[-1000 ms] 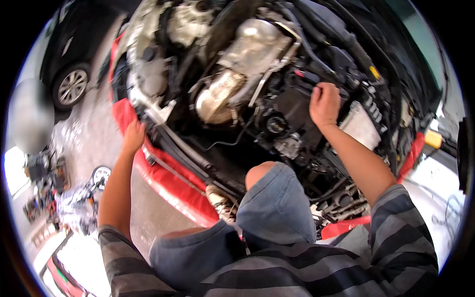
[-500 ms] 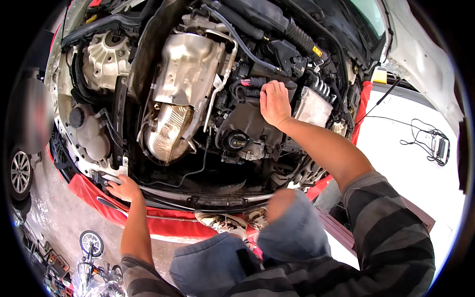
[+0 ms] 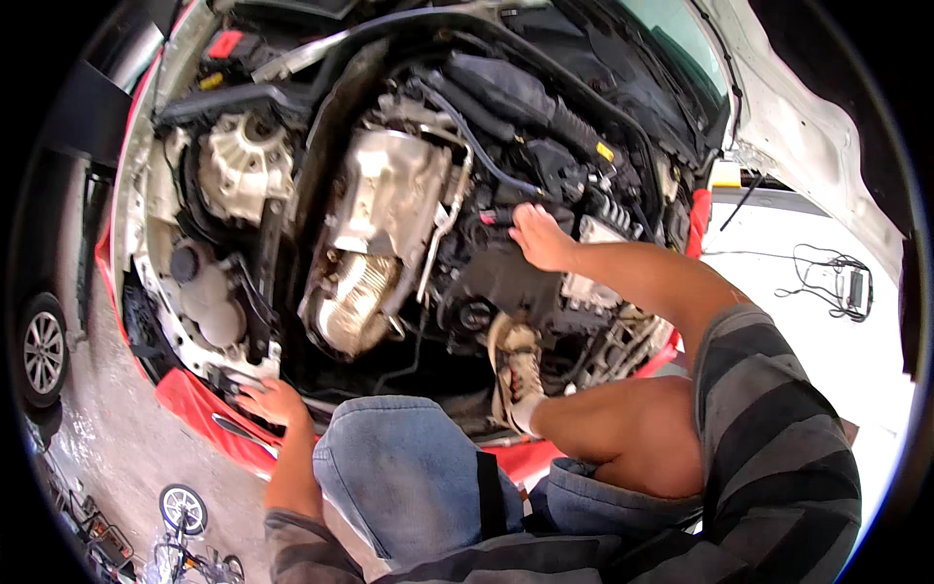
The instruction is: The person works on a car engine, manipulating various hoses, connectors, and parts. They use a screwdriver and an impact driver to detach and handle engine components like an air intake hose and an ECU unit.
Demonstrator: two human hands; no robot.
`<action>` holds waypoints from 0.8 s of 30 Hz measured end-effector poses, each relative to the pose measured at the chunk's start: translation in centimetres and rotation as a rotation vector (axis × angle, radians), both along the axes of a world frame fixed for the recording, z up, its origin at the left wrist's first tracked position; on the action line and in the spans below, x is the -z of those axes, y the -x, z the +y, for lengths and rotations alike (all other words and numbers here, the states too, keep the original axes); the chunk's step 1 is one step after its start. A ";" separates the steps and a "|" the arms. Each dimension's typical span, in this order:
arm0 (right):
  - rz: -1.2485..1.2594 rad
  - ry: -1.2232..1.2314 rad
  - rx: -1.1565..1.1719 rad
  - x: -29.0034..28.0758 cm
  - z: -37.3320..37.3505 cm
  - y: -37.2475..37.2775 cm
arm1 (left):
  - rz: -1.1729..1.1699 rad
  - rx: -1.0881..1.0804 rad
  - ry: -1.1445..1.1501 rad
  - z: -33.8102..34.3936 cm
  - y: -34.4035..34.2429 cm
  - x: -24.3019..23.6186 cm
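Note:
My left hand [image 3: 277, 404] rests with fingers apart on the front body frame [image 3: 199, 362] beside the white coolant reservoir [image 3: 222, 316]. My right hand [image 3: 543, 238] leans on the black engine [image 3: 496, 273], fingers spread beside a black hose part with a pink piece. My beige shoe [image 3: 514, 370] is up in the engine bay at the engine's front, below my right hand, with my bare leg bent behind it. A silver heat shield [image 3: 375, 190] sits left of the engine.
A red cover [image 3: 195, 399] lines the car's front edge. A black car [image 3: 68, 253] stands at left, a bicycle [image 3: 183, 509] at lower left. A raised white panel [image 3: 798, 117] and a cable with a black adapter [image 3: 854, 292] are at right.
My foot has come up from the front edge into the engine bay. The view has swung to square with the bay. My right hand still leans on the engine.

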State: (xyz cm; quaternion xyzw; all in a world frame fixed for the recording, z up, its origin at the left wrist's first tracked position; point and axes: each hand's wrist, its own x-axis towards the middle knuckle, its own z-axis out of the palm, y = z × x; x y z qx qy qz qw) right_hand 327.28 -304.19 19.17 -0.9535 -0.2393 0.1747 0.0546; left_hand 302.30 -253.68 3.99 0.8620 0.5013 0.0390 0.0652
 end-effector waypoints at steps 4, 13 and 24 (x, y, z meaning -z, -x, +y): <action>0.233 0.103 0.124 -2.7 2.3 -1.6 | -0.089 -0.011 0.017 1.5 1.3 1.8; -0.320 -0.256 0.250 -7.4 -2.5 -11.0 | 0.475 0.117 0.431 6.8 0.9 -1.5; 0.324 0.201 0.360 -3.6 -20.0 -18.5 | -0.201 0.809 0.331 -4.3 -18.8 -14.5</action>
